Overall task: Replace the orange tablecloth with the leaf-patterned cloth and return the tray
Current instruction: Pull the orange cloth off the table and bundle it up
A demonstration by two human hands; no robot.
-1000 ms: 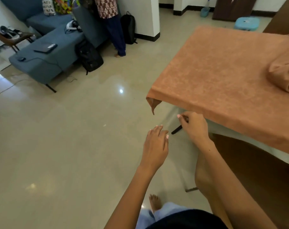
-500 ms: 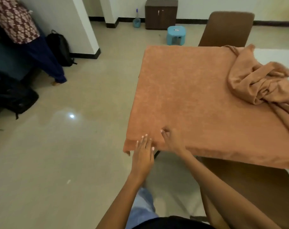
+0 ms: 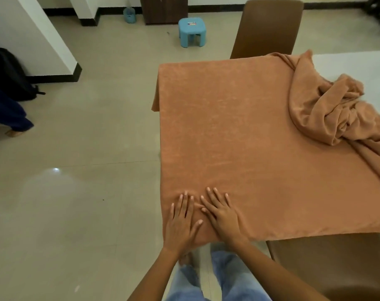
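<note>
Your left hand [image 3: 181,222] and right hand [image 3: 220,215] lie flat, fingers straight and spread, side by side on the orange tablecloth [image 3: 239,137] at the counter's near-left corner; its far-right part is bunched up, baring the white counter [image 3: 358,64]

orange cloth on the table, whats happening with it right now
A person has both hands flat on the orange tablecloth at the table's near left corner, left hand beside right hand, fingers straight and spread. The cloth lies smooth over this end, but its far right part is bunched in a heap, baring the white table there. A brown chair stands at the far side. No leaf-patterned cloth or tray is in view.
</note>
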